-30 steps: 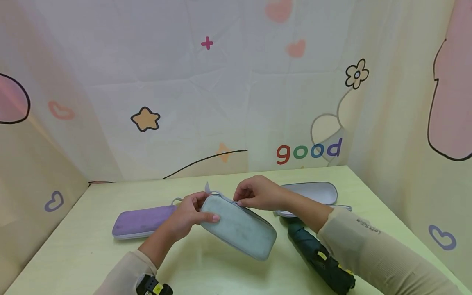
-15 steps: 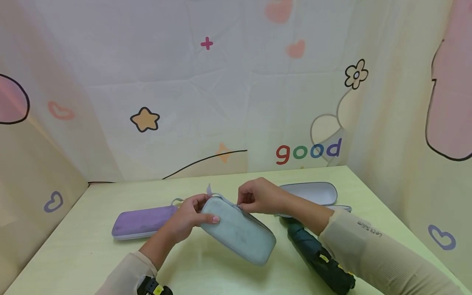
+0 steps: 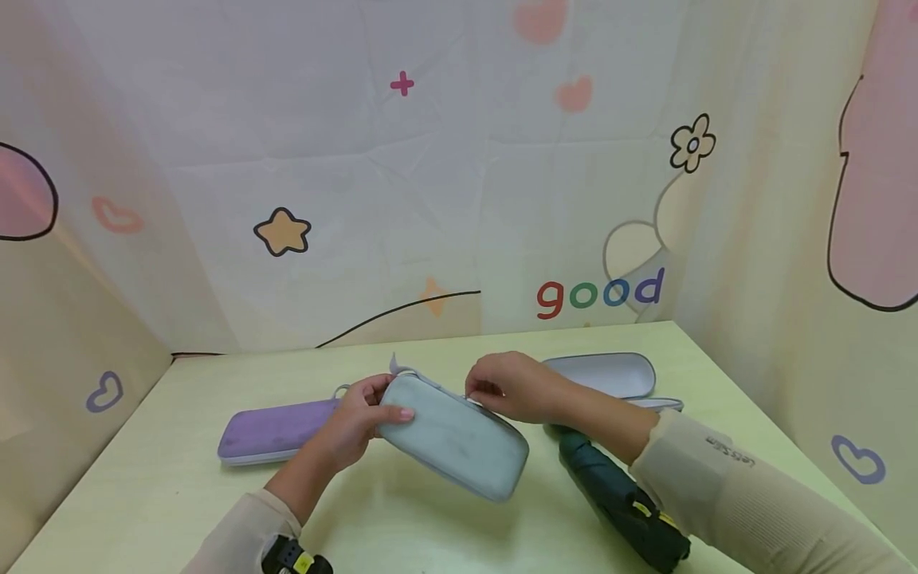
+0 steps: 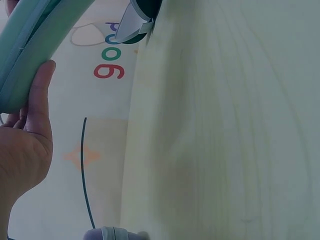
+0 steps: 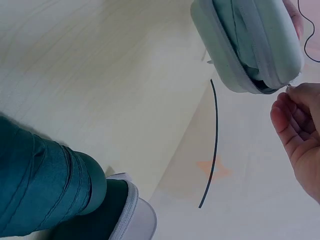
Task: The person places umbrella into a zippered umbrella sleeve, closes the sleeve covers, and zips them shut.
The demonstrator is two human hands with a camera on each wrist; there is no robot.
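Note:
My left hand (image 3: pixel 358 422) holds a pale blue-green zip case (image 3: pixel 455 438) above the table, thumb on the front face. The case is tilted, its right end lower. At its upper edge, my right hand (image 3: pixel 512 387) pinches the zipper pull (image 5: pixel 288 88) between thumb and finger. In the right wrist view the zip is partly undone, and folded green fabric (image 5: pixel 231 30) shows in the gap. A wrist strap loop (image 3: pixel 402 367) sticks up from the case's left end. The left wrist view catches only part of the case, with the left fingers against it.
A purple case (image 3: pixel 276 434) lies on the table (image 3: pixel 165 510) at left. At the back right, partly behind the right arm, lies an open case with a pale lavender lid (image 3: pixel 606 373). A dark green folded umbrella (image 3: pixel 610 494) lies in front of it.
My right hand has slid a little right and down along the case's upper edge, still pinching the zipper pull. The case and left hand have shifted slightly left.

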